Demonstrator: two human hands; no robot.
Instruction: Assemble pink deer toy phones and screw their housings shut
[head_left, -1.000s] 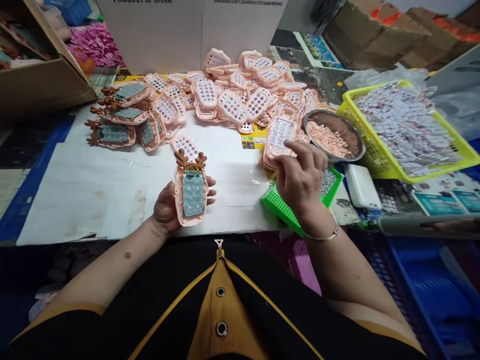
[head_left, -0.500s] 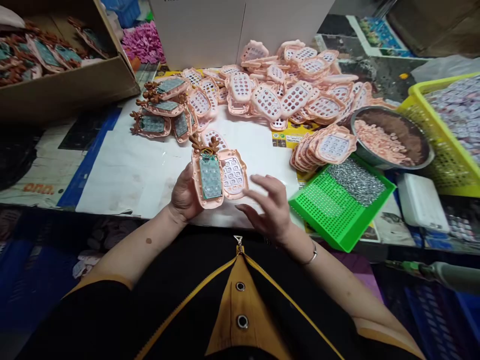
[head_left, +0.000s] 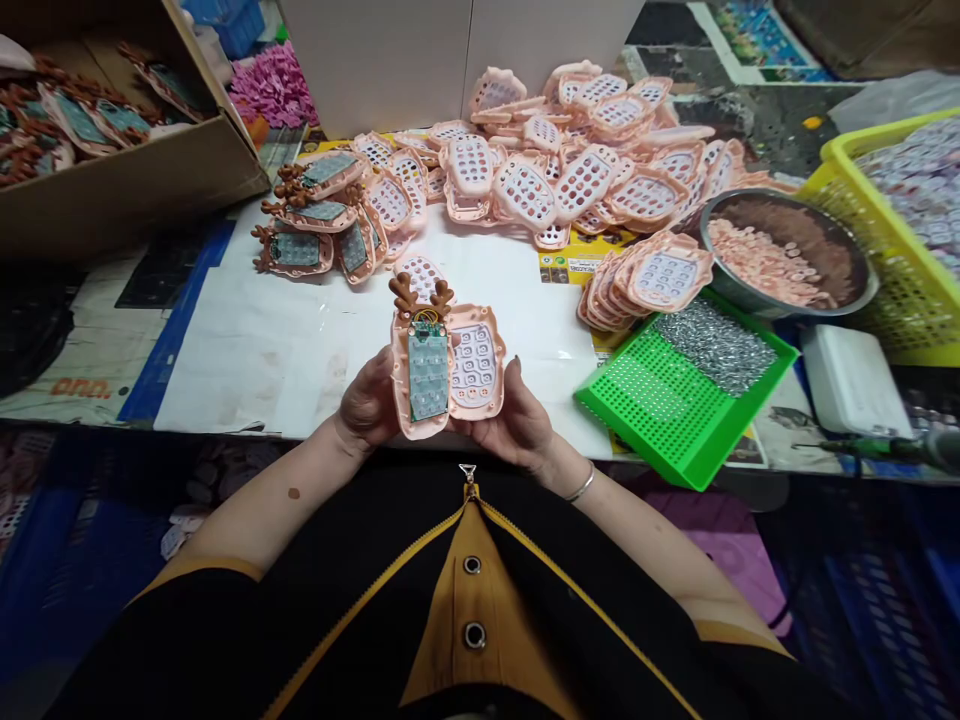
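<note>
In my left hand [head_left: 367,402] is a pink toy phone half [head_left: 428,385] with a green circuit board, a pale keypad sheet and brown antlers at its top. My right hand [head_left: 517,425] grips a second pink shell half [head_left: 487,360], its inner side up with a white keypad in it. The two halves lie side by side, the left one slightly overlapping the right. Behind them a pink shell [head_left: 420,277] rests on the white paper [head_left: 322,340]. Most of the fingers are hidden beneath the shells.
Pink shells [head_left: 589,185] are heaped at the back, antlered halves [head_left: 300,248] at left. A stack of keypad-fitted shells [head_left: 664,275] stands near a green basket [head_left: 637,400] of screws and a metal bowl [head_left: 862,295] of small pink parts. A cardboard box [head_left: 135,195] and yellow basket [head_left: 892,140] flank them.
My right hand has moved left and closed on the keypad shell, where its fingers were spread beside it. Both halves now sit slightly nearer to me.
</note>
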